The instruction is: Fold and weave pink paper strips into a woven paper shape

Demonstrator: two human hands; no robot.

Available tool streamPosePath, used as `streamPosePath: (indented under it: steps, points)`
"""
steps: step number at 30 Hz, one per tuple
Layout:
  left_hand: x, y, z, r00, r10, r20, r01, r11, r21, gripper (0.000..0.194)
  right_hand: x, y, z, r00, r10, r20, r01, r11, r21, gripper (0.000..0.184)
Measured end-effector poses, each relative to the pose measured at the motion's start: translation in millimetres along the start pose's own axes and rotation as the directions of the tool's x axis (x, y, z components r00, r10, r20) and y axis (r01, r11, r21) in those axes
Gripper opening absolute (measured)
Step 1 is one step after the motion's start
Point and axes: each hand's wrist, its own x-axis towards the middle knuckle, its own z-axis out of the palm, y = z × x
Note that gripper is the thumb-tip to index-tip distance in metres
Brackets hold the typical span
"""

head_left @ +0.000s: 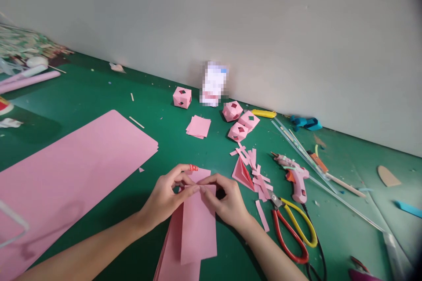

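Both hands meet at the top edge of a pink paper strip (199, 228), pinching it between thumbs and fingers. My left hand (165, 193) is closed on the strip's left part, with a red band around one finger. My right hand (229, 197) grips the same edge from the right, its thumb beside the left thumb. Behind and below the strip lie more long pink strips (171, 250). A piece of pink paper shows just beyond the fingertips; whether it belongs to the held strip I cannot tell.
Left lies a large pink sheet (89, 167). Beyond my hands are small pink squares (198, 126) and several folded pink boxes (238, 131). To the right are paper scraps (259, 175), scissors (293, 228) with red and yellow handles, and a pink glue gun (296, 175). A blurred screen (213, 83) leans on the wall.
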Motion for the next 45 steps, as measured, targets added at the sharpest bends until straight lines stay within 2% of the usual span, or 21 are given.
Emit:
streamPosePath:
  steps: [6,9,18,22,27,31,37,45]
  points:
    - [-0.6,2.9,2.1,0.998,0.054,0.019,-0.055,0.997,0.053,0.026,0.4,-3.4,3.9,0.998,-0.041,-0.054,0.036,0.995,-0.093,0.007]
    - [-0.3,3.3,1.4,0.999,0.046,0.004,-0.046,0.997,0.056,0.025,0.7,-2.3,4.3,0.995,-0.006,-0.098,-0.004,0.995,-0.095,0.009]
    - [-1.4,0.6,0.3,0.999,-0.011,-0.045,0.012,1.000,0.007,0.026,4.1,5.1,1.1,0.978,0.132,-0.161,-0.125,0.991,0.052,0.005]
    - [0.0,2.4,-0.4,0.997,-0.035,-0.073,0.032,0.999,-0.041,0.026,3.9,11.9,0.8,0.969,0.187,-0.161,-0.165,0.976,0.141,0.010]
    - [1.4,3.3,-1.1,0.996,-0.057,-0.074,0.052,0.996,-0.067,0.026,3.2,8.6,-0.9,0.983,0.120,-0.140,-0.094,0.979,0.181,0.019]
    - [1.0,4.0,-1.3,0.996,-0.056,-0.075,0.052,0.997,-0.063,0.025,2.1,5.8,-3.5,0.991,0.108,-0.080,-0.100,0.990,0.100,0.025]
    - [0.1,5.0,-1.4,0.998,-0.035,-0.051,0.033,0.999,-0.039,0.025,0.5,9.2,-4.1,0.996,0.071,-0.056,-0.069,0.997,0.039,0.023]
    - [1.0,4.9,-0.7,0.999,-0.019,-0.031,0.017,0.999,-0.049,0.024,0.8,0.8,-5.6,1.000,0.014,-0.001,-0.014,1.000,-0.014,0.021]
